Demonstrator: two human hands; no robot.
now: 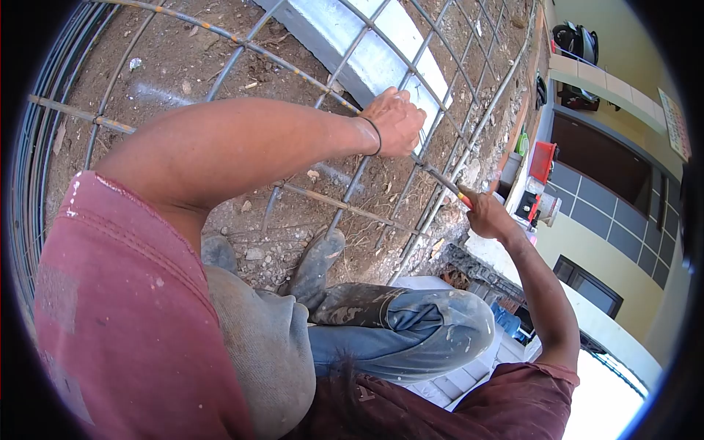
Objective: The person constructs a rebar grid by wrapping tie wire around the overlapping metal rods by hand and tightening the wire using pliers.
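My left hand [396, 123], with a dark band at its wrist, is closed in a curled grip at the steel rebar grid [352, 209]. What its fingers hold is hidden from this side. Just beyond it, my right hand [488, 216] is wrapped round the end of a slim pincer-like tool [442, 180] with a dark metal shank and a red and yellow grip. The tool's head meets the bars at a crossing beside my left hand, and its jaws are too small to make out.
Bare soil with stones [253, 253] lies under the grid. A pale concrete beam [345, 44] slants below the bars at the top. Several long bars [37, 172] are bundled at the left edge. A red crate [543, 161] stands on a ledge by the house. My boots [315, 268] are below the mesh.
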